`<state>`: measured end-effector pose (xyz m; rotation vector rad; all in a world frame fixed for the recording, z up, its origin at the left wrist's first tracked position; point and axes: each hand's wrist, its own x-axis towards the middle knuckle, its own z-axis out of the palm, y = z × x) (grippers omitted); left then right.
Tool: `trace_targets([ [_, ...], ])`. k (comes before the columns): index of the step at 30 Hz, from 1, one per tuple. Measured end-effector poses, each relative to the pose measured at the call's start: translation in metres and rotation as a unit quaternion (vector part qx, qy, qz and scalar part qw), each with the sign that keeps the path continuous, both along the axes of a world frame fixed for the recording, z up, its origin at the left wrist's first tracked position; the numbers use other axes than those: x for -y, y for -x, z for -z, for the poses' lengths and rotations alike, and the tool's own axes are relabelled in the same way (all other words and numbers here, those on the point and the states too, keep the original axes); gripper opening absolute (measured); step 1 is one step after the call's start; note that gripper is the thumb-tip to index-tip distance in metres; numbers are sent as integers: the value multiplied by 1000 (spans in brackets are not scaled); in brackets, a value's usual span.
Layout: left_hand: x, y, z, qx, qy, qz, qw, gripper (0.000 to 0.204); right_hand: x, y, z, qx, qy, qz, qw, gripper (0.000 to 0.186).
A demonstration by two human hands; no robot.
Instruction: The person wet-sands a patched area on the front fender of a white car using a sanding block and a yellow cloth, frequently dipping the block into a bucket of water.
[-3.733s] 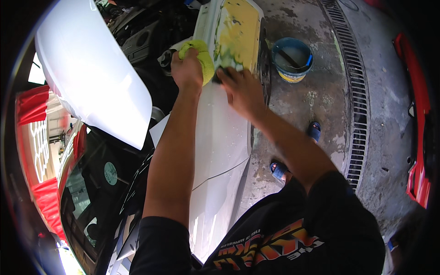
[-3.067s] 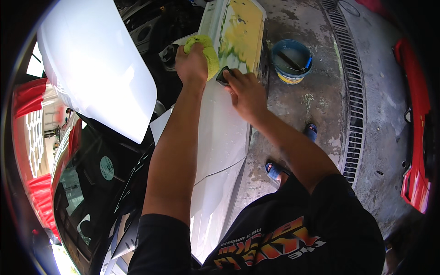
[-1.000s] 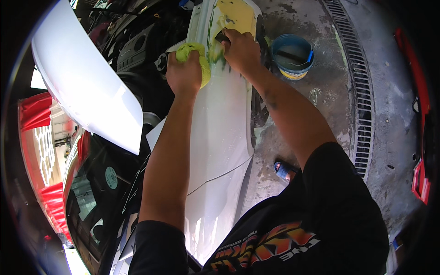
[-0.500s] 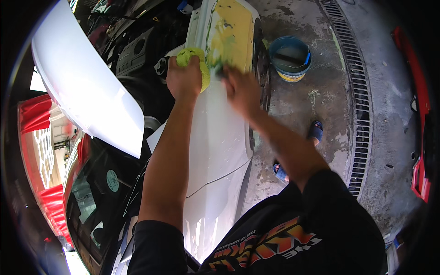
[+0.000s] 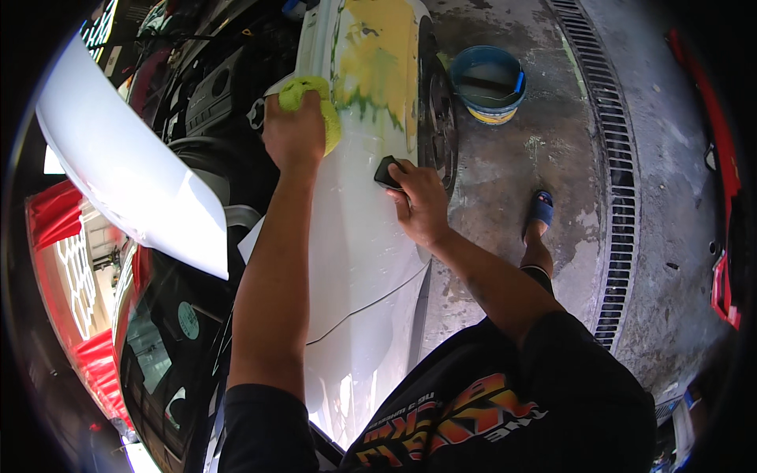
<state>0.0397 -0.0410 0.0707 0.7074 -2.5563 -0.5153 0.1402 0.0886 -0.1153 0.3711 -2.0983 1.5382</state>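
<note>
A white car fender [image 5: 355,236] runs up the middle, with a mottled yellow and green patch [image 5: 374,55] on its upper part. My left hand [image 5: 293,130] grips a bright lime-green cloth [image 5: 327,122] at the fender's inner edge, beside the open engine bay [image 5: 206,102]. Below the patch, my right hand [image 5: 422,203] holds a small dark block [image 5: 386,172] on the white paint, pinched between thumb and fingers. The block's underside is hidden.
The raised white hood [image 5: 130,165] is at left, above the dark windshield [image 5: 165,331]. A blue bucket [image 5: 489,72] holding cloudy liquid and a dark object sits on wet concrete right of the fender, near a long drain grate [image 5: 619,236] and a red car part [image 5: 721,197].
My right hand has moved up onto the patch, then down along the fender to below it with the block. My left hand keeps the cloth, shifting slightly left as the view shifts.
</note>
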Motion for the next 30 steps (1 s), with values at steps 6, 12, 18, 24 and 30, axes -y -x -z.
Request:
trace_targets([
  [6,2,5,5,12,-23,13,1000,52,-11,145,-8,115,-15,32,993,43],
  [12,8,0,5,-2,-11,8,1000,52,-1,-4,30,27,23,11,999,43],
  [18,10,9,7,20,-33,27,999,58,-6,133,9,56,25,68,996,39],
  [24,16,2,11,-5,-1,17,1000,51,-6,-2,33,12,3,17,1000,47],
  [30,9,4,14,-7,1,38,999,47,-14,131,0,126,0,54,991,38],
])
